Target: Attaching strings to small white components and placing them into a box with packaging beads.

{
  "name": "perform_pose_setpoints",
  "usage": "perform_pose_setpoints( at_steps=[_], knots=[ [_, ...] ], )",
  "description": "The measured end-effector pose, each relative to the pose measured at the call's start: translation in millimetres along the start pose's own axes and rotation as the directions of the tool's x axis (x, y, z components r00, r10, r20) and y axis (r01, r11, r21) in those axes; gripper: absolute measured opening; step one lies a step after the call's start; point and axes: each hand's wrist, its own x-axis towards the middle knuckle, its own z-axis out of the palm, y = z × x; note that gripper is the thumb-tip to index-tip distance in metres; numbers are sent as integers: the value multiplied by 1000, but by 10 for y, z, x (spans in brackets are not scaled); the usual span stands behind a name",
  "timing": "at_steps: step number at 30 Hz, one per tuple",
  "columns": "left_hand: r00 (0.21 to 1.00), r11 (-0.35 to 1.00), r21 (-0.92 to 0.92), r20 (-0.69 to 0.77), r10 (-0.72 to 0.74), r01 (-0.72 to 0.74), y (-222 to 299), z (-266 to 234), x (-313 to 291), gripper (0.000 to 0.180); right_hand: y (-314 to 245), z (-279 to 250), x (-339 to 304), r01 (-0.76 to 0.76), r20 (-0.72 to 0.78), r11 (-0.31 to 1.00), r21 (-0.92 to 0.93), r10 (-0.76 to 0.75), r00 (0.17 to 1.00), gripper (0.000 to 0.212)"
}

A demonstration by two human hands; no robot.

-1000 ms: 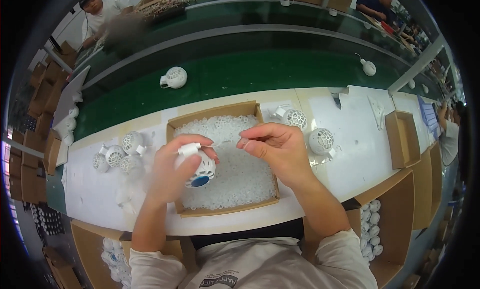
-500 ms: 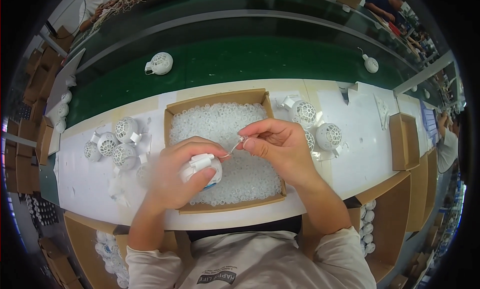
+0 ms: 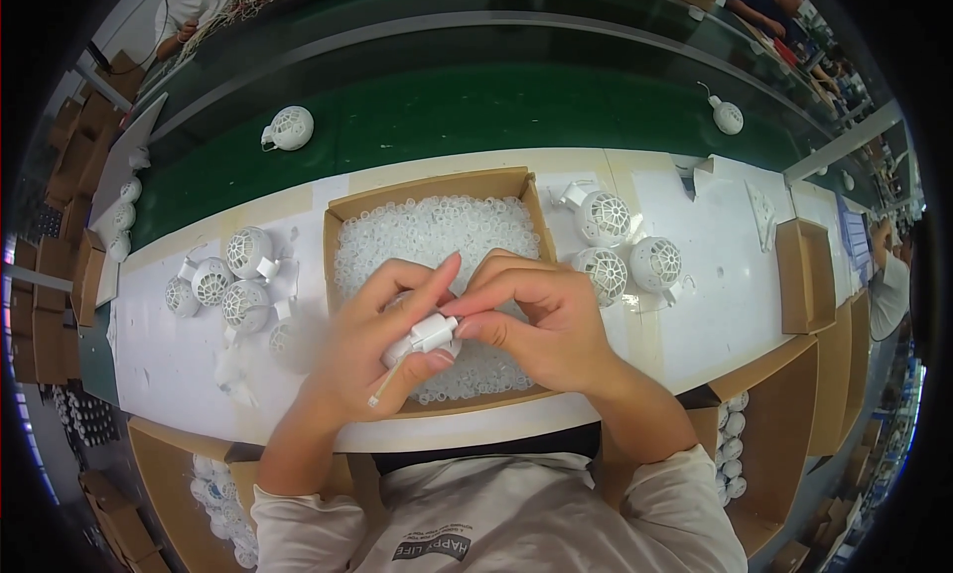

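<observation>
My left hand [image 3: 372, 340] is wrapped round a white ball-shaped plastic housing [image 3: 434, 332], its cylindrical neck turned toward my right hand. A thin white wire [image 3: 384, 386] with a small connector at its end sticks out below my left thumb. The thumb and fingertips of my right hand [image 3: 531, 320] are pinched together at the neck's end; whatever lies between them is too small to make out. Both hands are above an open cardboard box [image 3: 336, 238] filled with small clear plastic rings [image 3: 437, 226].
Latticed white balls lie on the white table [image 3: 735, 345], in groups left [image 3: 246, 305] and right [image 3: 603, 218]. Beyond runs a green belt [image 3: 476, 112] carrying a ball [image 3: 290, 128]. Boxes of white balls flank me [image 3: 220, 504] [image 3: 733, 444]. Co-workers sit across [image 3: 759, 7].
My right hand has moved down and left to the housing's neck. The wire, earlier stretched between my hands, now hangs at the housing's lower left. The balls on the belt have shifted left.
</observation>
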Motion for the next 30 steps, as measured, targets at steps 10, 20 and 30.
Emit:
perform_pose_setpoints(
  at_steps=[10, 20, 30],
  knots=[
    [996, 993, -110, 88, -30, 40, 51, -24, -30, 65, -17, 19, -51, 71, 22, 997, 27, -72, 997, 14],
    [969, 879, -417, 175, -172, 231, 168, 36, -31, 64, -52, 1, -5, 418, 32, 877, -236, -422, 906, 15],
    [890, 790, -427, 325, -320, 440, 162, 2, 3, 61, -70, -40, -11, 437, 112, 750, -496, -444, 889, 21]
  ],
)
